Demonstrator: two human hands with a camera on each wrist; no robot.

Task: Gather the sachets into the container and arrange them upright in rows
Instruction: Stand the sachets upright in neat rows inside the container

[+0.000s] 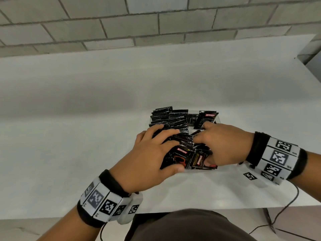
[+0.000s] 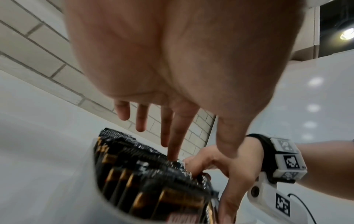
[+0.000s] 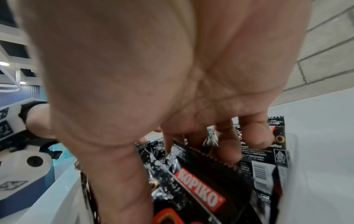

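A clear container [image 1: 219,117] on the white table holds several black Kopiko sachets. On its left side a row of sachets [image 1: 169,119] stands upright. My left hand [image 1: 166,148] lies over that row with straight fingers; its fingertips [image 2: 173,157] touch the sachet tops and the thumb is at the near side. Loose sachets [image 1: 182,157] lie tilted at the front. My right hand [image 1: 206,150] reaches into the right side, with fingers curled behind a Kopiko sachet [image 3: 199,186] and the thumb in front of it. More sachets [image 1: 207,119] lean at the back right.
The white table [image 1: 86,136] stretches wide to the left and back, ending at a grey brick wall [image 1: 156,23]. A small square marker [image 1: 250,176] lies on the table right of the container. A black cable [image 1: 288,204] hangs over the front edge at right.
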